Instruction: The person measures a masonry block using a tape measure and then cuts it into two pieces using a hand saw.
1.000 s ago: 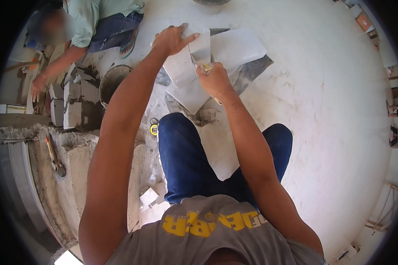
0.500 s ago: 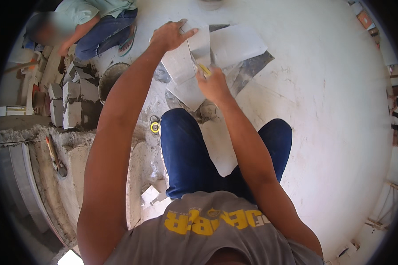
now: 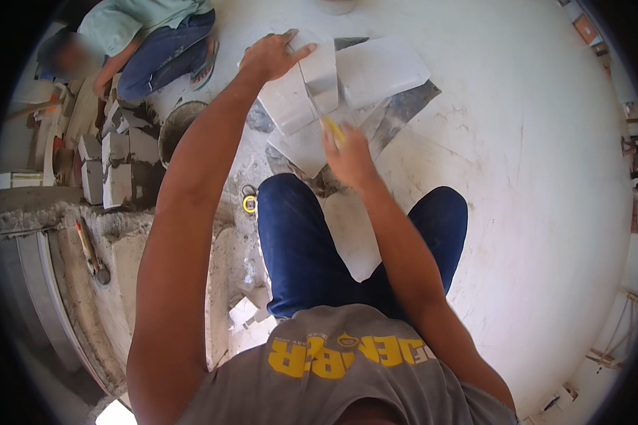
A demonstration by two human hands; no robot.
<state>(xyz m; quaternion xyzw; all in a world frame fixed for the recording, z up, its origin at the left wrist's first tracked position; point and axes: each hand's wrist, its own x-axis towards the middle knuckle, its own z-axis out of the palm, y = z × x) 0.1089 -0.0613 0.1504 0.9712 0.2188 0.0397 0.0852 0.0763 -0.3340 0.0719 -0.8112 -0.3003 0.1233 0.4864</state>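
Observation:
My left hand [image 3: 271, 57] lies with fingers spread on the far end of a pale block [image 3: 285, 105], holding nothing. A narrow dark line separates this block from another light piece [image 3: 322, 76] on its right. My right hand [image 3: 349, 152] is closed round the yellow handle of a saw [image 3: 332, 131], just on the near side of the blocks. Its thin blade points away from me toward the dark line; blur hides its detail. Under and beside the blocks lie a flat pale slab [image 3: 299, 147] and a larger white block [image 3: 381, 69].
A co-worker [image 3: 166, 53] crouches at the far left beside stacked blocks [image 3: 117, 185] and a bucket [image 3: 178, 127]. A yellow tape measure [image 3: 249, 204] lies by my left knee. On the rough ledge rests a long-handled tool [image 3: 91, 251]. Pale floor [image 3: 524, 212] stretches to the right.
My right hand has drawn back toward me and slightly right with the saw. My left hand stays on the block. The co-worker has shifted a little to the left.

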